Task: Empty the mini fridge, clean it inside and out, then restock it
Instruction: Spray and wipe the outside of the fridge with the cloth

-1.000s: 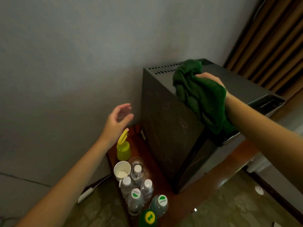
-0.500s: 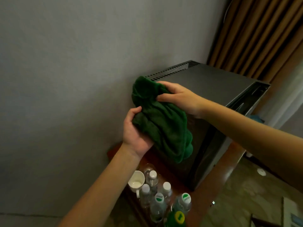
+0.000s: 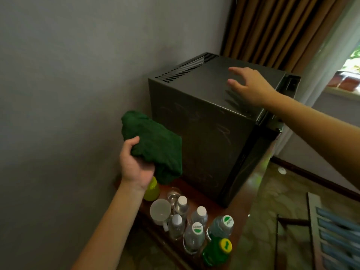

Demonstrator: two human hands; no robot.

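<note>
The black mini fridge [image 3: 204,137] stands on a low wooden stand against the grey wall, its scratched side facing me. My left hand [image 3: 134,164] grips a bunched dark green cloth [image 3: 153,145] just left of the fridge's side, near its lower half. Over the fridge top my right hand [image 3: 251,86] hovers with fingers spread and holds nothing. Several water bottles [image 3: 194,227], a green bottle with a yellow cap [image 3: 218,250], a white mug [image 3: 160,210], a glass [image 3: 173,195] and a yellow-green bottle [image 3: 152,190] stand on the stand beside the fridge.
Brown curtains [image 3: 272,26] hang behind the fridge, with a window [image 3: 350,71] at the right. A slatted frame [image 3: 335,230] lies on the patterned floor at the lower right. The wooden stand [image 3: 229,209] is crowded on its left part.
The cloth passed from my right hand to my left, which lowered it beside the fridge's side. My right hand let go and moved up over the fridge top.
</note>
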